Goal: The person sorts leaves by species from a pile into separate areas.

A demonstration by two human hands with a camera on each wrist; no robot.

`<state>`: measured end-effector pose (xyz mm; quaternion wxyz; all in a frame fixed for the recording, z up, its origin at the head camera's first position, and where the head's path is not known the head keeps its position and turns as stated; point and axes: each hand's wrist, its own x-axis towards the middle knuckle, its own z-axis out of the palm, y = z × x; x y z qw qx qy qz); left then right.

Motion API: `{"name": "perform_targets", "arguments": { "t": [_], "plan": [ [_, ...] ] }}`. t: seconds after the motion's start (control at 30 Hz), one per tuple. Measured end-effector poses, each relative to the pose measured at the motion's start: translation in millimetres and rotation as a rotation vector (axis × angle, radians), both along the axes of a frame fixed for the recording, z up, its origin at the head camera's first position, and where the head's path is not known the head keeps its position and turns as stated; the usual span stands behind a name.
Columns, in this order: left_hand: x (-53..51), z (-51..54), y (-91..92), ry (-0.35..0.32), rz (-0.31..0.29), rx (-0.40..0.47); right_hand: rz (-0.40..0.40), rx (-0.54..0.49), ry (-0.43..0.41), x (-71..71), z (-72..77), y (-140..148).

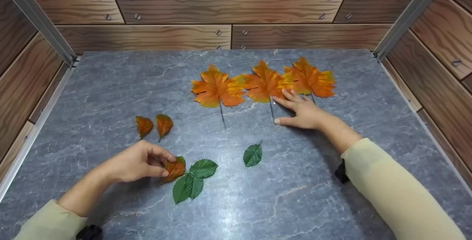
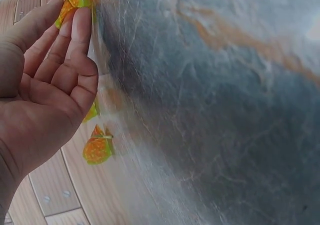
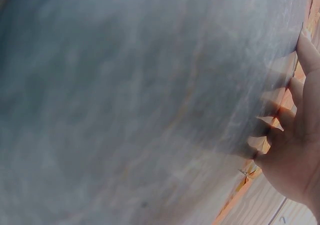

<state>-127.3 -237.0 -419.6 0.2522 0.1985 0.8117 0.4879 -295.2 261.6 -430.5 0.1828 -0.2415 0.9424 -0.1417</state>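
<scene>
Between thumb and fingers my left hand [image 1: 138, 162] pinches a small orange-brown leaf [image 1: 175, 170], right beside a cluster of green leaves [image 1: 194, 181]. The same hand [image 2: 55, 80] shows in the left wrist view with the leaf [image 2: 77, 2] at its fingertips. My right hand [image 1: 303, 111] lies with fingers spread at the middle orange maple leaf [image 1: 263, 83], its thumb near that leaf's dark stem. In the right wrist view the right hand [image 3: 295, 130] is seen edge-on at the right. Maple leaves flank the middle one: a left maple leaf [image 1: 217, 89] and a right maple leaf [image 1: 311, 77].
Two more small orange-brown leaves, a left one [image 1: 144, 126] and a right one [image 1: 164, 125], lie beyond my left hand. A single green leaf [image 1: 253, 155] rests mid-table. Wood-patterned panels [image 1: 228, 4] and metal posts [image 1: 409, 18] border the grey marbled table [image 1: 287, 210].
</scene>
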Motion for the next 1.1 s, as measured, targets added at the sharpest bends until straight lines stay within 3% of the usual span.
{"name": "perform_targets", "arguments": {
  "t": [0.13,0.3,0.5,0.77,1.1],
  "plan": [
    [-2.4,0.7,2.0,0.038,0.03,-0.013,0.003,0.001,0.007,-0.5,-0.7,0],
    [-10.3,4.1,9.0,0.154,0.079,-0.051,0.002,0.002,0.015,-1.2,-2.1,1],
    [-26.8,5.8,23.6,0.225,0.213,-0.06,-0.012,0.004,0.003,-0.7,-2.0,1],
    [-49.7,5.1,46.4,0.164,0.384,-0.037,-0.011,0.008,0.004,-1.3,-2.5,0],
    [-69.7,5.0,61.4,0.15,0.437,-0.104,-0.011,0.002,0.021,-0.2,-1.7,1]
  ]
}}
